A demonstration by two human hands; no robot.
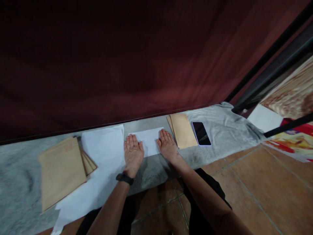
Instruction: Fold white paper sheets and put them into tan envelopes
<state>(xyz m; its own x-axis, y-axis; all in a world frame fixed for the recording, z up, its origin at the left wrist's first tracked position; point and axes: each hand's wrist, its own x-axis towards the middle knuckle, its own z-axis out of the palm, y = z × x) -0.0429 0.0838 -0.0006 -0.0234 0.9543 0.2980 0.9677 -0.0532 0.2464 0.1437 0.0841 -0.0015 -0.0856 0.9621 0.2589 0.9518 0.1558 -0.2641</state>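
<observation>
A folded sheet of white paper (149,142) lies on the grey cloth-covered surface in front of me. My left hand (133,152) rests flat on its left end, fingers stretched out and pointing away. On the right end, my right hand (167,145) presses flat, its fingers also straight. Just right of that hand are a few brown envelopes (184,131), overlapping. Larger white sheets (104,147) spread out to the left of my left hand, with a pile of brown envelopes (62,171) partly on top of them.
A phone (201,133) with a dark screen lies beyond the right-hand envelopes. The grey cloth (225,130) bunches up at the right end. A dark red curtain (122,65) hangs behind the surface. Dark metal bars (271,55) and a printed box (293,137) stand at the right.
</observation>
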